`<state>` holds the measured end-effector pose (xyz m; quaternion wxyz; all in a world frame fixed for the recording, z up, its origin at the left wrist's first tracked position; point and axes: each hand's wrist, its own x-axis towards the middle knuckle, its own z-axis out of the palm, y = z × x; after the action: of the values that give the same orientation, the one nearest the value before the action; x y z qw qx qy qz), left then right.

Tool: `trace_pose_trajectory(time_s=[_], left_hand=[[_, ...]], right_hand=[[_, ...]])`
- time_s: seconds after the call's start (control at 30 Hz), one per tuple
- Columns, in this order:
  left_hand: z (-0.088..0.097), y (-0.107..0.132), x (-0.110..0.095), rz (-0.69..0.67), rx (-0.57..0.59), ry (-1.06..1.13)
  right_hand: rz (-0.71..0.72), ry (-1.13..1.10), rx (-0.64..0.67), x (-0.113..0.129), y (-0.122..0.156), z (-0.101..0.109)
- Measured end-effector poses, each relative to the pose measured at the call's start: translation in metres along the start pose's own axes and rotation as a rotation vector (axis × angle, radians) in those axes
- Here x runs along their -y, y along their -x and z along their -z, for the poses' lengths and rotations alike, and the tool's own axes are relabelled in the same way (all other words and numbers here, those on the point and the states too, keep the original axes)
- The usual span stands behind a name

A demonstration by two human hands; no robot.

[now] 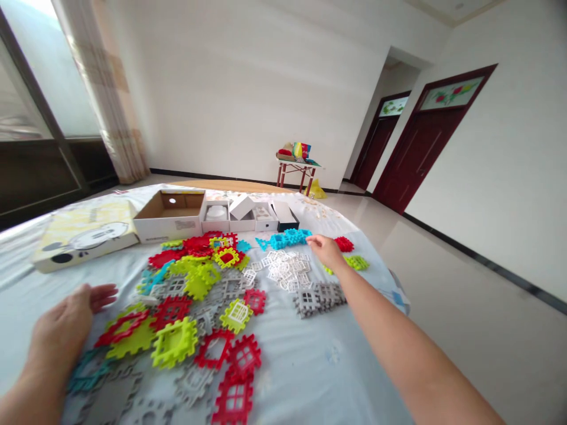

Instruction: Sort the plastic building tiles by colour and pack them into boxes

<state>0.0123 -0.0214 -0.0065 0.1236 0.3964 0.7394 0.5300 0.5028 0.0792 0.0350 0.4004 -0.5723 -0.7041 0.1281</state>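
At the left of a mixed pile of notched plastic building tiles, my left hand hovers or rests with fingers stretched out, holding nothing. The tiles nearest it are a red frame and a lime one. My right hand reaches across the table, thumb and fingers pinched at the right end of a row of blue tiles. Below that row lies a heap of white window pieces. Stacked grey tiles sit under my right wrist; red tiles and lime tiles lie just beyond it.
Along the table's back stand an open cardboard box, its yellow-and-white lid and several small white boxes. A pale blue cloth covers the table. Farther off, a small table holds more items by the wall.
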Motion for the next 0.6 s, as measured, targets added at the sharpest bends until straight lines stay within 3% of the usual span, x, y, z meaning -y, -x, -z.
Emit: trace_pose_trajectory(time_s=[0.13,0.27,0.47,0.6], left_hand=[[0.001,-0.006,0.009,0.108,0.126,0.074],[-0.003,-0.017,0.025,0.100,0.132,0.131],[-0.004,-0.021,0.036,0.056,0.144,0.068],[-0.004,-0.017,0.034,-0.032,0.138,-0.052]], right_hand=[[0.186,-0.089,0.224,0.066,0.009,-0.057],[0.256,0.011,0.278,0.109,0.015,-0.102],[0.188,0.223,0.223,0.137,0.016,-0.150],[0.177,0.297,0.227,0.139,0.016,-0.160]])
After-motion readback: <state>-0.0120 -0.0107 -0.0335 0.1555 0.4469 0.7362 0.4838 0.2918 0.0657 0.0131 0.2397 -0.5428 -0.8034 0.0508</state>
